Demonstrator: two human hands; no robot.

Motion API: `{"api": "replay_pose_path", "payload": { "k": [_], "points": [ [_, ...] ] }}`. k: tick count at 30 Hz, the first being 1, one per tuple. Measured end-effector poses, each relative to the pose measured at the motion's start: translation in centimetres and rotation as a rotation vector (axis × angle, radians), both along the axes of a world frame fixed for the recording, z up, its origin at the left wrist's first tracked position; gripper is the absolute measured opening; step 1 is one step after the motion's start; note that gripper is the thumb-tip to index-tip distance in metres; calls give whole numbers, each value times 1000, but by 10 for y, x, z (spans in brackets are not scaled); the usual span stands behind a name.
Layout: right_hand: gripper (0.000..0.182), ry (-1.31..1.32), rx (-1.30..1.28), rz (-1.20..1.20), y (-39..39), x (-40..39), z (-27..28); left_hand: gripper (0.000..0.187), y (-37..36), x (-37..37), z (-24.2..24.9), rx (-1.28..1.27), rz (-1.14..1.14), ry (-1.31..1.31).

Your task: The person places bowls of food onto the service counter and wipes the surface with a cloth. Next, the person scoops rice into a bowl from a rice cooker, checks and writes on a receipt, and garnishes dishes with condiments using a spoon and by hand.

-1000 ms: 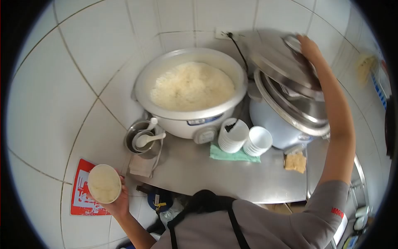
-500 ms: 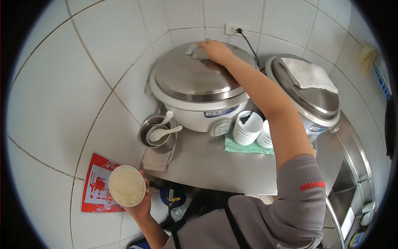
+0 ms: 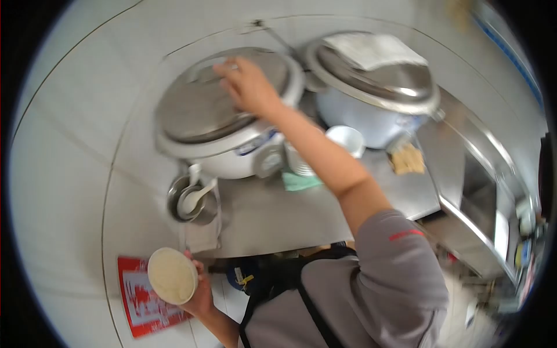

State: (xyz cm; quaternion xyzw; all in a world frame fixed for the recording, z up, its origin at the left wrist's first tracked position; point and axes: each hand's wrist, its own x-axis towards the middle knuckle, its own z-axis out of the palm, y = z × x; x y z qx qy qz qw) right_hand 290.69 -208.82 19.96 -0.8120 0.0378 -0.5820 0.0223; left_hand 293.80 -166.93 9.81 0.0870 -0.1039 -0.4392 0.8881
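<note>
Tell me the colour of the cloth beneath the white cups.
Green; the head view shows the cloth best.

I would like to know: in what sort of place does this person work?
Most likely a restaurant or canteen kitchen. What suggests it: a large white cooker, a second lidded cooker beside it, and the metal counter under both.
</note>
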Motion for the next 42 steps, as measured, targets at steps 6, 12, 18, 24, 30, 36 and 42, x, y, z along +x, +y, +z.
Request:
{"api": "replay_pose_path", "payload": {
  "k": [6,12,18,24,30,36,42],
  "points": [
    [17,-606,725,-643,18,-237,-180,87,-48,-3,2,-5,-186,-77],
    [42,-1179,1726,-88,-73,-359,-268,85,-97,-31,0,45,-428,-58],
    [45,-1000,1874,-78,-95,-342,-265,87,-133,-107,14,125,-556,-62],
    [45,-987,2100,303,-96,-363,-257,91,-182,-228,18,98,-788,-37],
    [47,-337,1727,474,50,-550,-183,97,-245,-424,-1,13,-1168,36],
    [100,-315,1052,-23,175,-814,-102,97,-294,-653,-9,86,-1715,25],
    [127,71,815,-945,261,-970,-56,86,-282,-881,-15,158,-1983,-253]
  ]
}}
